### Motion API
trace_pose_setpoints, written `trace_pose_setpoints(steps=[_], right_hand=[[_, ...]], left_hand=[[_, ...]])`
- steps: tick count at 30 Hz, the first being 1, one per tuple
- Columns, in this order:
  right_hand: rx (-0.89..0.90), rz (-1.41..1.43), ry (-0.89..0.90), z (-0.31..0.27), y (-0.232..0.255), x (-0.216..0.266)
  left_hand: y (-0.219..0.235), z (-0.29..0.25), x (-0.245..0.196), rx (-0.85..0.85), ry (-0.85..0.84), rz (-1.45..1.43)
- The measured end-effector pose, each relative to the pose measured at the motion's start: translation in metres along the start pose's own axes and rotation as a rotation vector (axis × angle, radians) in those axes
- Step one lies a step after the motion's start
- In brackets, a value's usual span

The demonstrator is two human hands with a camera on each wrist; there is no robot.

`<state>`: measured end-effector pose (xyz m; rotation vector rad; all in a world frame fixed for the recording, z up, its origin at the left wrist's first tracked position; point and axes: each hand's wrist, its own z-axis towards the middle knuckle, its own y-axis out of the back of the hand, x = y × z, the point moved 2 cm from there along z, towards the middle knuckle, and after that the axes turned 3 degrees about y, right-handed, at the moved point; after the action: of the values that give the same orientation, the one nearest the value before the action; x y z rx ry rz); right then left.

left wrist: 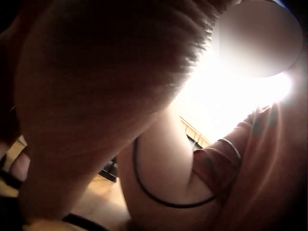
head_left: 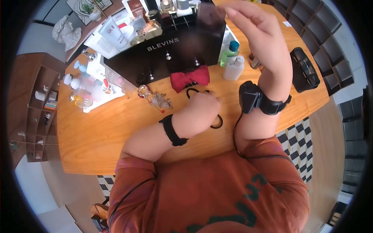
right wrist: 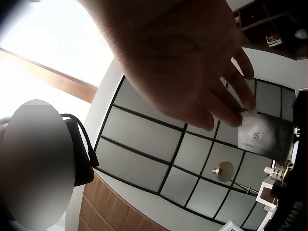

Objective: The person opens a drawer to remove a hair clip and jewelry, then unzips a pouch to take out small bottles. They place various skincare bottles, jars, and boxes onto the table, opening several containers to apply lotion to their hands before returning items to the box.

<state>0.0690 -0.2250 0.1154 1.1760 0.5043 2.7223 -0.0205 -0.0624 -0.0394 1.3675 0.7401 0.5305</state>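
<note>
High at the right of the head view, my right hand (head_left: 266, 40) pinches a corner of a small dark sachet (head_left: 210, 16) over the top of a black organizer (head_left: 155, 56). The right wrist view shows the sachet (right wrist: 264, 134) as grey with a logo, hanging from the fingertips of the hand (right wrist: 178, 62). My left hand (head_left: 202, 106) is low over the table, below a red bow (head_left: 189, 78). Black loops (head_left: 219, 122) show beside it; its fingers are mostly hidden, so whether it holds one cannot be told. The left wrist view mainly shows the dark hand (left wrist: 96, 96).
Cosmetic tubes (head_left: 112, 33) stand in the organizer's top. A white tray (head_left: 103, 101) with pump bottles is at the left. A beaded ornament (head_left: 157, 100) lies near the bow. Green (head_left: 229, 54) and white (head_left: 234, 69) bottles and a black case (head_left: 305, 70) are to the right.
</note>
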Motion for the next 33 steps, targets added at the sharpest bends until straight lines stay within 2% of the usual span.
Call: trace_pose_setpoints(steps=[1,3,5,7,9,11,12,13,15,17,20,21,23,24,26,27,29,30,33], right_hand=[[-0.004,0.002,0.017,0.001,0.002,0.002],[0.132,-0.013,-0.017,0.0,0.001,0.009],[0.101,-0.016,0.073,-0.001,-0.002,0.01],[0.183,-0.042,-0.008,-0.005,-0.004,0.013],[0.205,-0.081,-0.059,-0.005,-0.007,0.014],[0.355,-0.152,-0.103,-0.004,-0.012,0.015],[0.416,-0.129,-0.304,-0.007,-0.014,0.017],[0.415,-0.128,-0.3,-0.006,-0.017,0.017],[0.496,-0.251,-0.053,-0.005,-0.024,0.018],[0.56,-0.281,-0.11,0.001,-0.031,0.026],[0.741,-0.261,-0.441,0.004,-0.035,0.045],[0.742,-0.263,-0.442,0.003,-0.037,0.038],[0.608,-0.369,-0.167,0.002,-0.041,0.024],[0.612,-0.37,-0.169,0.001,-0.04,0.018],[0.475,-0.33,-0.137,0.003,-0.036,0.016],[0.477,-0.33,-0.141,0.002,-0.036,0.013],[0.289,-0.218,-0.004,0.003,-0.036,0.013],[0.25,-0.145,-0.089,0.003,-0.033,0.014],[0.028,-0.081,0.018,0.007,-0.031,0.012]], left_hand=[[0.004,0.002,0.005,-0.01,0.002,0.014],[0.015,0.004,0.019,-0.085,0.097,0.006],[0.042,-0.001,0.024,-0.11,0.083,-0.073],[0.078,-0.006,0.023,-0.131,0.069,-0.157],[0.116,-0.01,0.024,-0.331,0.19,-0.084],[0.139,-0.013,0.034,-0.58,0.217,-0.097],[0.146,-0.014,0.04,-0.728,0.253,-0.073],[0.15,-0.014,0.05,-0.822,0.259,-0.021],[0.154,-0.01,0.072,-0.963,0.243,0.047],[0.151,-0.003,0.089,-1.002,0.249,0.091],[0.146,0.006,0.101,-1.022,0.271,0.133],[0.145,0.008,0.103,-1.003,0.29,0.135],[0.143,0.014,0.106,-0.985,0.318,0.118],[0.142,0.016,0.109,-0.964,0.344,0.102],[0.141,0.019,0.11,-0.986,0.342,0.135],[0.142,0.021,0.111,-1.008,0.336,0.17],[0.143,0.023,0.114,-1.034,0.309,0.122],[0.143,0.024,0.116,-1.06,0.281,0.075],[0.14,0.025,0.126,-1.121,0.234,-0.034]])
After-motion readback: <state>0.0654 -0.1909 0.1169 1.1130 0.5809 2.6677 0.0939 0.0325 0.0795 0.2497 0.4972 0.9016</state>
